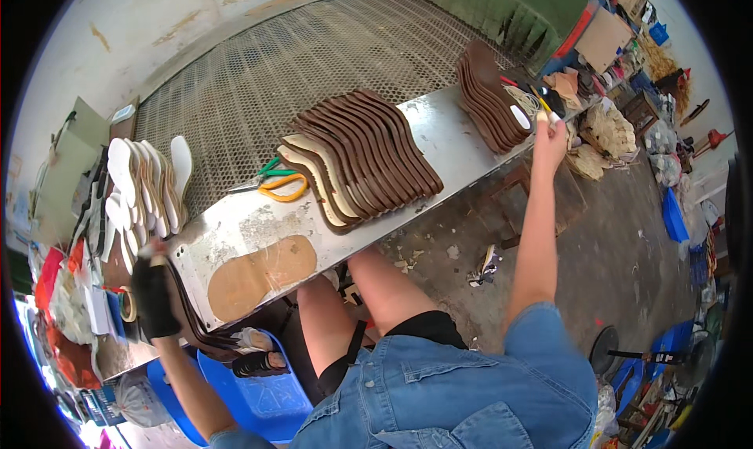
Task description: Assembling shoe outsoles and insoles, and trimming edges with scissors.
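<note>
Evidently, both hands are spread wide apart along a metal bench (439,127).
The bare right hand (552,139) is held just beside the right-end brown stack (480,88), fingers bent narrow; whether anything is gripped cannot be told. The black-gloved left hand (154,296) is blurred near the white insoles (141,178), its finger state impossible to tell. Between them, a larger brown stack (369,151) is laid on the bench.
</note>
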Demonstrator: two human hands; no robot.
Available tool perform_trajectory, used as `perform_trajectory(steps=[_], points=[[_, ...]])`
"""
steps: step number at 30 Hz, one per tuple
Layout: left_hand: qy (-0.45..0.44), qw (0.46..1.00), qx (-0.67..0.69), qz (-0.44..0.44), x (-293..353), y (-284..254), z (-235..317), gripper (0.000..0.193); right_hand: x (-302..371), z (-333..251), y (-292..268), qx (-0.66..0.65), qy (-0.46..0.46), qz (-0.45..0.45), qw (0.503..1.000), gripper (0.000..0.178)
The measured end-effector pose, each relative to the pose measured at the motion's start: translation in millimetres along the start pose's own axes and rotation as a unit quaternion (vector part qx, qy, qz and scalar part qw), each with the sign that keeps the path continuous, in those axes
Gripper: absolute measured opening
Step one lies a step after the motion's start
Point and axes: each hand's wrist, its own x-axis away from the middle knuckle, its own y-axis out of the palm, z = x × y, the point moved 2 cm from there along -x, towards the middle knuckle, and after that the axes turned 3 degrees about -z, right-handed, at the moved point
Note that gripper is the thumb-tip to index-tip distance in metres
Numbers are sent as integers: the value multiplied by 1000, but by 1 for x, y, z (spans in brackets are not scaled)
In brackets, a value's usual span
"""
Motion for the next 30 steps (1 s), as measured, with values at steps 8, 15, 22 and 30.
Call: perform_trajectory(steps=[8, 15, 22, 30], points=[[30, 989, 35, -143, 34, 202, 100, 33, -25, 20, 58, 2, 239, -409, 881, 73], [-66, 994, 6, -91, 39, 268, 120, 46, 29, -25, 67, 281, -118, -345, 888, 92], [-103, 990, 51, -86, 36, 291, 142, 54, 94, -62, 73, 137, -224, -357, 896, 90], [-55, 992, 110, -23, 48, 299, 155, 63, 91, -11, 77, -113, -7, -424, 899, 58]])
